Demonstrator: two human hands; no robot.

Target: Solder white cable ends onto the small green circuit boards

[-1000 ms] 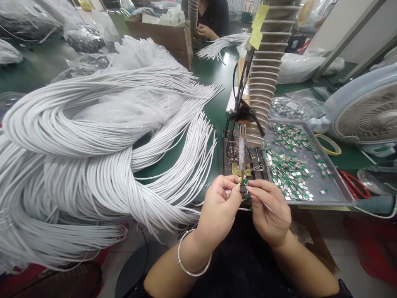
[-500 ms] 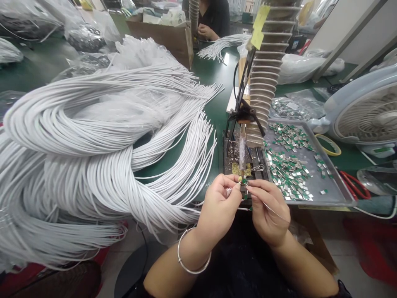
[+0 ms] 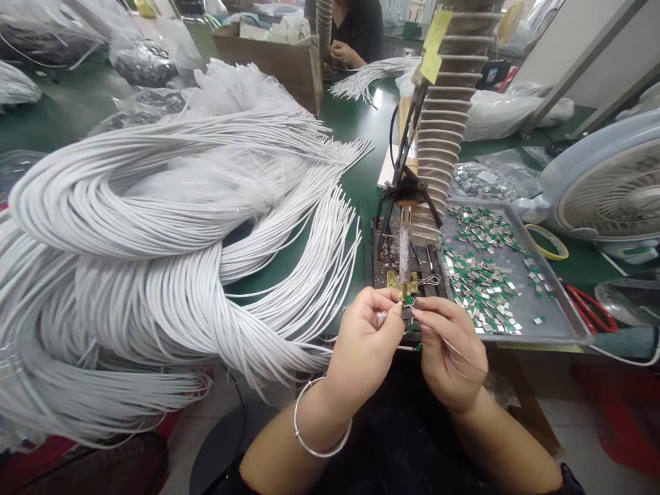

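Under the tip of a fixed soldering iron point(image 3: 405, 254), my two hands meet with their fingertips close together. My left hand point(image 3: 368, 337) is closed in a pinch on a white cable point(image 3: 381, 315), whose pale ends show between the fingers. My right hand point(image 3: 451, 347) pinches a thin solder wire point(image 3: 458, 352) that trails back over the fingers. At the iron's tip, between the fingertips, sits a small green circuit board point(image 3: 409, 300); which fingers touch it I cannot make out. Another green-tipped cable point(image 3: 410, 348) lies just below the hands.
Thick bundles of white cables point(image 3: 155, 289) cover the left side. A metal tray point(image 3: 562, 323) of small green-and-silver boards stands at right, beside a fan point(image 3: 608, 179). A ribbed hose point(image 3: 443, 124) hangs behind the iron. Across the table, a person's hand point(image 3: 344, 53) shows near a cardboard box point(image 3: 273, 58).
My right hand has shifted slightly to the right with the solder wire. My left hand stays almost in place, and the green board shows a little more clearly at the iron's tip.
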